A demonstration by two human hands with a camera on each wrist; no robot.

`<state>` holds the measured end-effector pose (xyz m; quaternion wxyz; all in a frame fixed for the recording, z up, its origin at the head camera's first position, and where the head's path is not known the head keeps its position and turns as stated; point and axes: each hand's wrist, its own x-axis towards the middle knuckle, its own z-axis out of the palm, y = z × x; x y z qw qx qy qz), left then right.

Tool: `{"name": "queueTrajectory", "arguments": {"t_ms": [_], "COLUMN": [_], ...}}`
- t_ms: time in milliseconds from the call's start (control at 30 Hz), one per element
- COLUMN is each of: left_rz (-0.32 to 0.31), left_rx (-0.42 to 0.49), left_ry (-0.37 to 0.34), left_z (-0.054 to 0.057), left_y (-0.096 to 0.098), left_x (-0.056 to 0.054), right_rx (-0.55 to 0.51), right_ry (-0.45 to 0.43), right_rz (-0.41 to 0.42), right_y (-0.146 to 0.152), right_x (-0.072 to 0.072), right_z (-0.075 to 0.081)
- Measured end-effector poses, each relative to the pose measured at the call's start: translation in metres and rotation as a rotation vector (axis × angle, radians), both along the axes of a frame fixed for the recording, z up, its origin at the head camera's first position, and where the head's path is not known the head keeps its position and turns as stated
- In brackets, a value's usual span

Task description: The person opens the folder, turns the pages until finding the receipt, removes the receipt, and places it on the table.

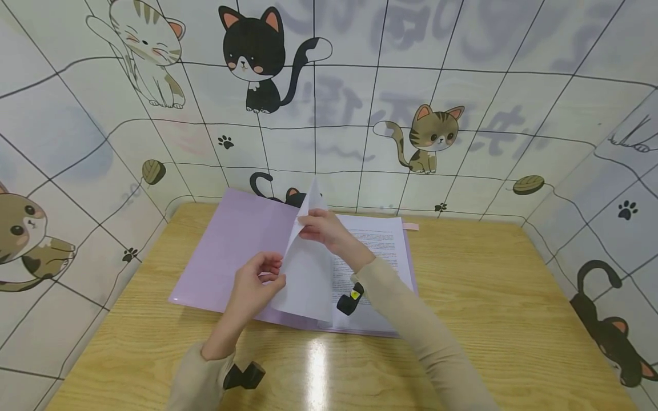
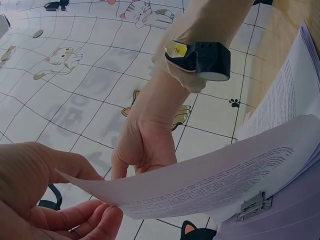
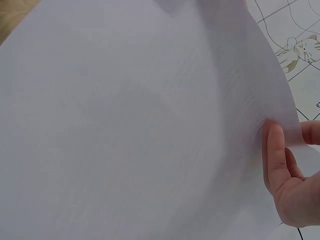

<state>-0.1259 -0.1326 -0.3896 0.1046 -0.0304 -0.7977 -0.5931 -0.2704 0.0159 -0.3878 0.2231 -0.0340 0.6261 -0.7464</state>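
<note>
A lavender folder (image 1: pixel 205 268) lies opened on the table, with a stack of printed pages (image 1: pixel 367 251) on its right side. One white sheet (image 1: pixel 305 279) stands lifted and curved between the two sides. My left hand (image 1: pixel 254 285) pinches the sheet's free edge near its lower part; the left wrist view shows the corner between thumb and fingers. Farther up the same edge, my right hand (image 1: pixel 326 231) holds the sheet, its fingers (image 3: pixel 276 155) on one face and another digit behind it. Printed lines show on the sheet's other face in the left wrist view.
A metal clip (image 2: pixel 254 206) fastens the pages at the folder's fold. A pink tab (image 1: pixel 411 226) sticks out at the right of the stack. The wooden table (image 1: pixel 478 285) meets a cat-patterned sheet wall (image 1: pixel 349 148) behind. Each wrist wears a black camera (image 1: pixel 350 299).
</note>
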Motion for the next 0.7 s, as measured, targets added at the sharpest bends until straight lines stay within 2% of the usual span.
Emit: {"name": "queueTrajectory", "arguments": {"t_ms": [133,267,500,700], "left_rz": [0.030,0.065,0.111,0.150], "left_rx": [-0.044,-0.082,-0.123,-0.159], "left_ry": [0.030,0.030,-0.008,-0.056], "left_z": [-0.001,-0.003,-0.010,-0.020], "left_y": [-0.001,-0.004,-0.015,-0.029], "left_x": [-0.002,-0.003,-0.004,-0.005], "right_rx": [0.005,-0.007,-0.017,0.010], "right_ry": [-0.011,-0.005,0.003,0.054], "right_rz": [0.007,0.026,0.070,0.119], "right_y": [-0.001,0.000,0.004,0.016], "right_x": [0.002,0.004,0.005,0.003], "right_z": [0.001,0.003,0.003,-0.002]}}
